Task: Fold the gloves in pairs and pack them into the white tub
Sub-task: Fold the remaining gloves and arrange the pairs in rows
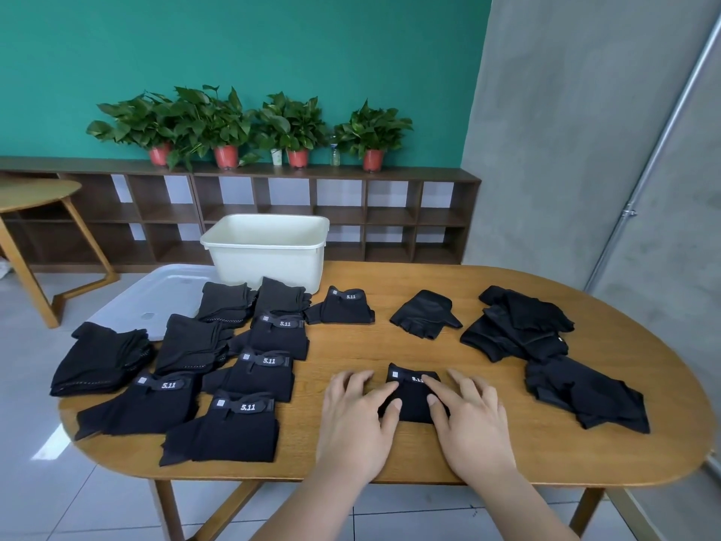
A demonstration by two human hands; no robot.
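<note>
The folded black glove pair (413, 398) bears a white "5.11" strap. It lies lower centre on the tabletop (363, 345). The left hand (357, 417) and right hand (466, 417), fingers spread, press its edges.

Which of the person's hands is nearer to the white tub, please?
The left hand. The white tub stands at the far edge of the table, ahead and left of it; the right hand presses the same folded gloves farther to the right.

We seem to be in an office lounge or studio room: a teal wall (273, 41), a long low cubby shelf (312, 212) topped with potted plants (290, 123), oval wooden tables (390, 345), a pale tiled floor (23, 345) and a concrete-grey wall (565, 130).
</note>
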